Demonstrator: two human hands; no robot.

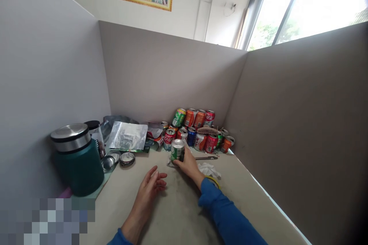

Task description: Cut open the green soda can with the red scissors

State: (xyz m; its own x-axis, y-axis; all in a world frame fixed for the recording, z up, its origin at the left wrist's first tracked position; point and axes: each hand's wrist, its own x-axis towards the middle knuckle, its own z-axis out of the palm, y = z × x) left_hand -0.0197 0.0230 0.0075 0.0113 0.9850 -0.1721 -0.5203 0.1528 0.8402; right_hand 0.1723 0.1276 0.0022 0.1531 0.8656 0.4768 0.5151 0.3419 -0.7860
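My right hand [188, 164] is wrapped round a green drink can [176, 151] with a silver end on top, low at the table in front of a stack of cans. Something pale, perhaps a cloth or tissue, shows beneath that can. My left hand [150, 187] is held over the table to the lower left, fingers apart and nothing in it. Behind the held can, red, orange, blue and green cans [211, 143] are packed together, some piled on others [190, 117].
At left stand a large teal jar [79, 170] and a dark-lidded clear container [97, 138]. Stacked can lids [127, 159] lie beside silver pouches [129, 136]. Near my right forearm are crumpled tissue [209, 170], a yellow ring [213, 180] and a thin dark tool [206, 157]. Grey partitions [172, 72] enclose the table.
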